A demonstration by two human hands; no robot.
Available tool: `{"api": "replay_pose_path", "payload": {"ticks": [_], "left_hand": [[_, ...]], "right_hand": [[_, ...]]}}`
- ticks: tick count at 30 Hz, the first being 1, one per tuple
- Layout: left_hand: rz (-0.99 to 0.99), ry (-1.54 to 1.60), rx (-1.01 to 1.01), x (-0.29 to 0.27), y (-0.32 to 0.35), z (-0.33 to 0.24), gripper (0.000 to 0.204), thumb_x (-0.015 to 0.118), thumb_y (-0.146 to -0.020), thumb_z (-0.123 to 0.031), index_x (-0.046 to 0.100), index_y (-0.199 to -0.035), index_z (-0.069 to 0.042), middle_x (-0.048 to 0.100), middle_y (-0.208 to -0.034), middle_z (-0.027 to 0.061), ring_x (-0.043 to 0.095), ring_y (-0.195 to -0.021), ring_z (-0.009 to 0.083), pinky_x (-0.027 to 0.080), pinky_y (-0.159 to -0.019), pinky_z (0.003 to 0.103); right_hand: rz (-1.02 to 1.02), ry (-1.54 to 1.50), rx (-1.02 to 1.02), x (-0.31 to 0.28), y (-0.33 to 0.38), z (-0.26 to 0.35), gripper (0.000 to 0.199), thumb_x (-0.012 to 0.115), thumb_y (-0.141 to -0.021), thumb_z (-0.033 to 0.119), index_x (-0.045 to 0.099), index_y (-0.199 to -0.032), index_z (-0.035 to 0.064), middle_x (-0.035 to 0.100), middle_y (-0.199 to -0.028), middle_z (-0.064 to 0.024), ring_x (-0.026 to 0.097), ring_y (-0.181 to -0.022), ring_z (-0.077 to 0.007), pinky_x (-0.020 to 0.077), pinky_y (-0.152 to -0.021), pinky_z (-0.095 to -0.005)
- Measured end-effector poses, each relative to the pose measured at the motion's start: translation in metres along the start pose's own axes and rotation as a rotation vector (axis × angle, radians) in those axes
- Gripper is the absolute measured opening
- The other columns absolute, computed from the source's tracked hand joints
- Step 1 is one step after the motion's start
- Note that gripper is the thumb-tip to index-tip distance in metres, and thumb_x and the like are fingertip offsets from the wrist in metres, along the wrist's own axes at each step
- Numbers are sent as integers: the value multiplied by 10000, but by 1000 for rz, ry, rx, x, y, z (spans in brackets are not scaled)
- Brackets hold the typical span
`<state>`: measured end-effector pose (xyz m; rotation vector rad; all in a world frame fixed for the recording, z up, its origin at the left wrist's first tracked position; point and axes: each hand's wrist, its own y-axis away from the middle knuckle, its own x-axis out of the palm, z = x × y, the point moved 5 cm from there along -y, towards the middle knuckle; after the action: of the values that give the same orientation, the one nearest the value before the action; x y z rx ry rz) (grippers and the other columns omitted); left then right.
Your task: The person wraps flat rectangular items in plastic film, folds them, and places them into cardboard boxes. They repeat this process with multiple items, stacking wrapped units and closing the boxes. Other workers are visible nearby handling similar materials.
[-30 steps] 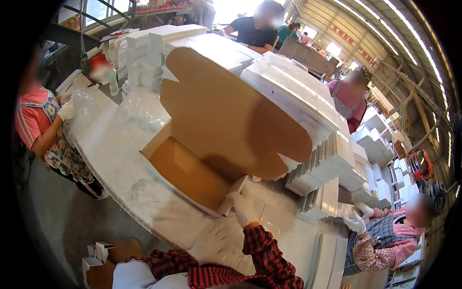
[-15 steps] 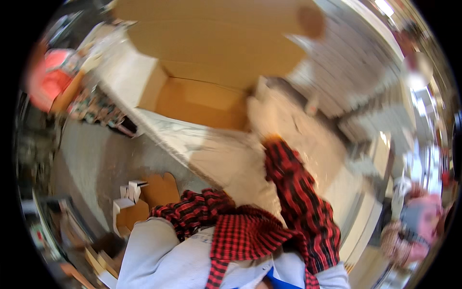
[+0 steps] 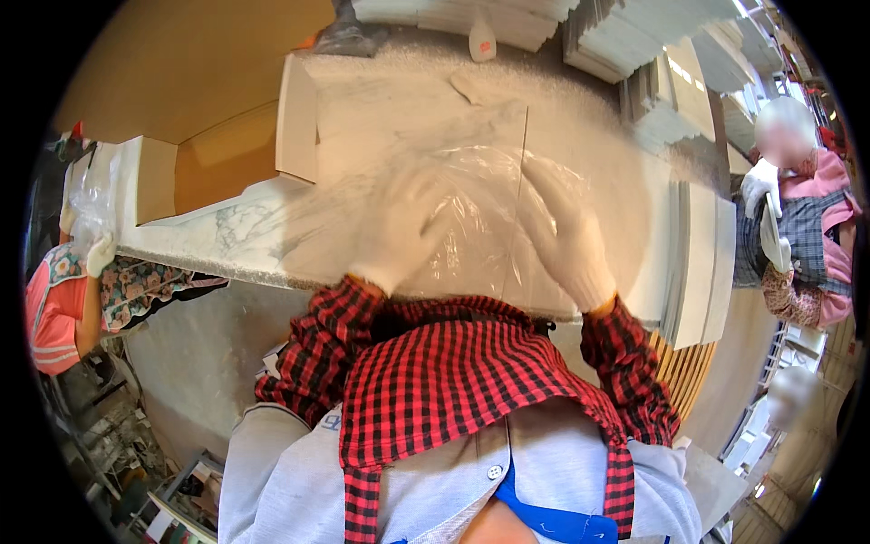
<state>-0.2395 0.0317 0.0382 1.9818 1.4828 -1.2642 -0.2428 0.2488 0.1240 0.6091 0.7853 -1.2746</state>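
Observation:
A clear plastic sheet or bag lies on the marble-patterned table in front of me, shiny and wrinkled. My left hand, in a white glove, is at its left edge, slightly blurred, with thumb and fingers apart. On the other side my right hand, also gloved, rests at the plastic's right edge, fingers spread and curved towards it. Neither hand visibly grips anything. A thin dark line runs across the tabletop between them.
An open cardboard box stands at the left. White panels are stacked at the right edge, with more stacks behind. A white bottle stands at the back. Co-workers flank the table; the right one holds a white piece.
My view has swung to the right, so the box now appears further left. My right hand has come back from beside the box, and both hands are now at the plastic.

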Motion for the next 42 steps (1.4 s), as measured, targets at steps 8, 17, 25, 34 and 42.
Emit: {"api": "replay_pose_path", "payload": {"ticks": [8, 17, 25, 34, 42], "left_hand": [[-141, -231, -306, -20, -44, 47, 649, 746, -883, -499, 646, -1347, -56, 542, -1484, 181, 430, -1411, 409, 380, -1166, 522], [75, -24, -400, -21, -62, 50, 545, 773, -890, -443, 700, -1175, 16, 653, -1278, 189, 634, -1138, 322, 499, -996, 413], [247, 176, -350, -22, -77, 63, 396, 715, -964, -428, 696, -1102, -57, 713, -918, 146, 687, -879, 310, 524, -788, 420], [-71, -109, -23, -9, -78, 111, 342, 762, -952, -336, 744, -1159, -64, 764, -1074, 153, 721, -978, 328, 562, -893, 419], [-116, 136, -72, -39, -68, 7, 481, 687, -1027, -173, 570, -1434, 53, 641, -1418, 194, 604, -1310, 328, 467, -1144, 424]], "right_hand": [[-155, 447, -61, 32, 46, -44, 713, 750, -863, 451, 535, -1384, 15, 504, -1477, -208, 457, -1358, -409, 364, -1132, -525], [6, 341, -251, 62, 26, 13, 823, 698, -911, 567, 493, -1488, 17, 455, -1589, -205, 362, -1507, -420, 274, -1246, -570], [-3, 422, -238, 77, 14, -2, 839, 648, -908, 666, 550, -1449, 32, 514, -1508, -178, 422, -1431, -376, 314, -1179, -604], [-68, 468, -251, 91, 14, -14, 880, 633, -897, 681, 513, -1529, 80, 410, -1638, -212, 318, -1546, -420, 220, -1232, -659], [-484, 272, -292, 97, 37, -44, 976, 707, -784, 623, 495, -1547, 52, 483, -1588, -208, 345, -1525, -424, 217, -1255, -657]]}}
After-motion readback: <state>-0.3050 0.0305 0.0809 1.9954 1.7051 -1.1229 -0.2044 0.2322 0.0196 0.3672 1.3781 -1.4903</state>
